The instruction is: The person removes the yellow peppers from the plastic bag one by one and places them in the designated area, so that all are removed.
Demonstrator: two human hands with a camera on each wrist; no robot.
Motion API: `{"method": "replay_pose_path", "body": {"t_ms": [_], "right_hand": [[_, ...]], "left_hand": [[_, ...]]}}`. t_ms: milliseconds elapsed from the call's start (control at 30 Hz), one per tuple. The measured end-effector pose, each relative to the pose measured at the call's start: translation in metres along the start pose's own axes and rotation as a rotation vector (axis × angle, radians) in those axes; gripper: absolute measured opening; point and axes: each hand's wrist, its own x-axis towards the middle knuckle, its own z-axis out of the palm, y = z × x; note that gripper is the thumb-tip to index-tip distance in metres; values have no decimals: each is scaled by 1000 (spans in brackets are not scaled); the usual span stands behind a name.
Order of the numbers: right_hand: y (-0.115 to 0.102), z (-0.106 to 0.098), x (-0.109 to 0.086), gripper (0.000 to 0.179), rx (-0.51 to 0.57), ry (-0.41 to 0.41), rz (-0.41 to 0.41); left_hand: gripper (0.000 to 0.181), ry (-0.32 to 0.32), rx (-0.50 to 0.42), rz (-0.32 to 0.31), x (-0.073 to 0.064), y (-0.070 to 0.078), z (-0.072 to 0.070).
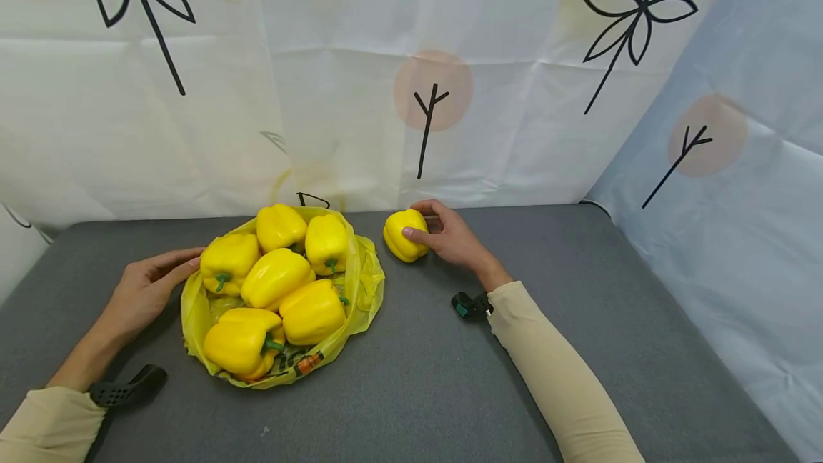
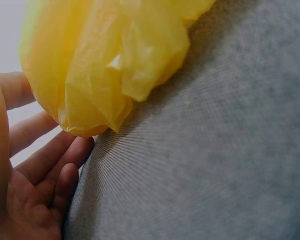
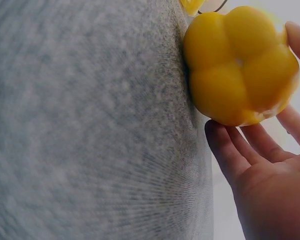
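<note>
My right hand (image 1: 453, 238) holds a yellow bell pepper (image 1: 405, 236) at the back of the grey table, thumb on the near side and fingers round the far side. The right wrist view shows that pepper's lobed bottom (image 3: 240, 65) against the fingers, low by the table surface. To the left, a yellow plastic bag (image 1: 366, 284) with its rim spread wide holds several more yellow bell peppers (image 1: 278, 279), some with green stems showing. My left hand (image 1: 144, 291) rests against the bag's left side, its fingers loosely extended along the plastic (image 2: 90, 75).
The grey table (image 1: 411, 391) runs back to a white fabric backdrop (image 1: 334, 106) printed with plant shapes. Another printed sheet (image 1: 739, 234) hangs along the right side. Black wrist straps (image 1: 128, 388) are on both arms.
</note>
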Motion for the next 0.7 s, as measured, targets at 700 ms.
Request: {"method": "replay_pose_path", "body": {"t_ms": [700], "right_hand": [[-1,-2,0,67,-38,-33,115]], "left_hand": [[47,1,11,-3,0,1,0]]}}
